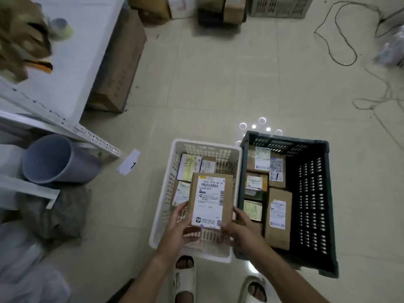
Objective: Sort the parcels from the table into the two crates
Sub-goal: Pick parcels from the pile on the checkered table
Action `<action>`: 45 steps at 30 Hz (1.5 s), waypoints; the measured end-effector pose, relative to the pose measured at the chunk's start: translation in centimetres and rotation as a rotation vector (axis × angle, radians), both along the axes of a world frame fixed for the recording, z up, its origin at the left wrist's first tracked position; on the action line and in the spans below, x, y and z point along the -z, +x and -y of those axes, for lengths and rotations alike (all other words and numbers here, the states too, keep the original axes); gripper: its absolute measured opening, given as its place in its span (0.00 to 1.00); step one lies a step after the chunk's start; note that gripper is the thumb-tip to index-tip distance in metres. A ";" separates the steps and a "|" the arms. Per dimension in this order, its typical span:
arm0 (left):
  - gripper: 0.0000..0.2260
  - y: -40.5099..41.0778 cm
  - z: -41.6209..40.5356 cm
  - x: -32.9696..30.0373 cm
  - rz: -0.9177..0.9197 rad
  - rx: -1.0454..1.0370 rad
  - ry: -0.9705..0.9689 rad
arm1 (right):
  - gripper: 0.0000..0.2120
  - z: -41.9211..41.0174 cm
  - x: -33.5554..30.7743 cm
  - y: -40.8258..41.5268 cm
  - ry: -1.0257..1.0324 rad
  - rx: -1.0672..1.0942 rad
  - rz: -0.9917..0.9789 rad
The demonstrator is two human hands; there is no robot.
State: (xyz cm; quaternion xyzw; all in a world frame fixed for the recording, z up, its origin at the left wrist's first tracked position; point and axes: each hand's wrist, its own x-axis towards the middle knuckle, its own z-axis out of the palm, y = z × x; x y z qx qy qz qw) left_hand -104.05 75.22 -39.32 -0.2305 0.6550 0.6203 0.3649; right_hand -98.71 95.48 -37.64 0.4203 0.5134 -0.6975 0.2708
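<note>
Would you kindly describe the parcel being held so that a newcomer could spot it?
Find the white crate left of the dark green crate. Above it, both hands grip a brown box by its lower corners. Unlike the parcels lying in the crates, it is lifted.

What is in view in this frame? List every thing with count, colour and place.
held cardboard parcel: one, brown with white label, above the white crate
white plastic crate: one, on the floor, centre, holding several labelled parcels
dark green plastic crate: one, right of the white crate, touching it, holding about five brown parcels
white table: one, upper left, brown parcels on it
grey plastic bucket: one, lying on its side, left
paper slip: one, white, on the floor
black cable: one, upper right floor
cardboard boxes: several, brown, beside the table and along the top
left hand: grips the parcel's lower left
right hand: grips its lower right
sandalled feet: two, bottom
</note>
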 end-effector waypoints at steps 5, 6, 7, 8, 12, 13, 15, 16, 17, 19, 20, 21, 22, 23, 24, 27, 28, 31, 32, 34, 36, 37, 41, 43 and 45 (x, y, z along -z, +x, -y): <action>0.13 -3.5 1.9 15.6 0.082 0.006 -0.054 | 0.34 3.7 15.3 -4.1 0.028 0.044 0.104; 0.13 -4.0 2.0 18.3 0.093 0.029 -0.062 | 0.32 4.3 18.0 -4.7 0.043 0.059 0.131; 0.13 -4.5 1.9 20.8 0.098 0.059 -0.071 | 0.28 4.8 20.6 -5.3 0.058 0.075 0.160; 0.13 -4.9 1.7 23.3 0.097 0.090 -0.076 | 0.24 5.2 23.1 -5.7 0.068 0.086 0.188; 0.18 -5.4 0.5 31.9 0.072 0.190 -0.169 | 0.18 6.2 31.7 -6.3 0.151 0.128 0.275; 0.19 -5.4 0.2 33.6 0.068 0.218 -0.196 | 0.18 6.2 33.5 -6.3 0.186 0.124 0.298; 0.20 -5.4 -0.2 36.3 0.073 0.252 -0.252 | 0.17 6.2 36.4 -6.5 0.225 0.119 0.335; 0.20 -5.3 -0.2 37.5 0.067 0.270 -0.299 | 0.16 6.2 37.9 -6.8 0.233 0.114 0.350; 0.21 -5.4 -0.2 38.0 0.042 0.284 -0.356 | 0.16 6.1 38.7 -7.3 0.253 0.101 0.358; 0.20 -5.4 -0.3 38.8 -0.030 0.280 -0.454 | 0.18 6.1 40.3 -8.1 0.309 0.060 0.376; 0.20 -5.3 -0.3 39.1 -0.069 0.290 -0.489 | 0.19 6.1 41.1 -8.5 0.343 0.044 0.374; 0.19 -5.2 -0.5 39.2 -0.100 0.310 -0.518 | 0.20 6.1 41.7 -8.9 0.361 0.040 0.365; 0.18 -5.0 -0.6 39.2 -0.116 0.323 -0.537 | 0.21 6.2 42.2 -9.1 0.369 0.042 0.354; 0.18 -4.9 -0.6 39.1 -0.120 0.327 -0.545 | 0.21 6.4 42.6 -9.3 0.379 0.048 0.336; 0.18 -4.9 -0.6 39.0 -0.120 0.328 -0.542 | 0.21 6.6 42.9 -9.4 0.393 0.051 0.319; 0.19 -5.1 -0.1 38.8 -0.084 0.332 -0.503 | 0.21 6.8 43.0 -9.6 0.419 0.030 0.302; 0.20 -5.2 0.1 38.7 -0.068 0.345 -0.489 | 0.22 6.8 42.8 -9.6 0.405 0.023 0.302; 0.21 -5.6 0.7 38.0 -0.029 0.393 -0.480 | 0.25 6.6 41.9 -9.7 0.376 -0.024 0.306; 0.21 -5.7 0.9 37.6 -0.022 0.402 -0.480 | 0.26 6.5 41.2 -9.8 0.382 -0.052 0.308; 0.21 -6.0 1.2 36.6 -0.011 0.400 -0.481 | 0.25 6.3 39.7 -9.7 0.414 -0.100 0.294; 0.19 -6.4 1.5 34.9 -0.009 0.396 -0.495 | 0.18 6.2 37.7 -9.5 0.474 -0.159 0.242; 0.18 -6.6 1.6 33.8 -0.013 0.390 -0.494 | 0.15 6.2 36.4 -9.4 0.505 -0.192 0.203; 0.17 -8.3 1.2 27.2 -0.031 0.387 -0.462 | 0.24 6.3 29.6 -9.8 0.576 -0.342 0.054; 0.16 -9.4 0.7 23.1 -0.075 0.418 -0.453 | 0.28 6.2 25.3 -10.5 0.661 -0.462 0.009; 0.15 -10.6 0.3 18.2 -0.151 0.464 -0.447 | 0.28 6.0 20.4 -11.6 0.755 -0.572 -0.065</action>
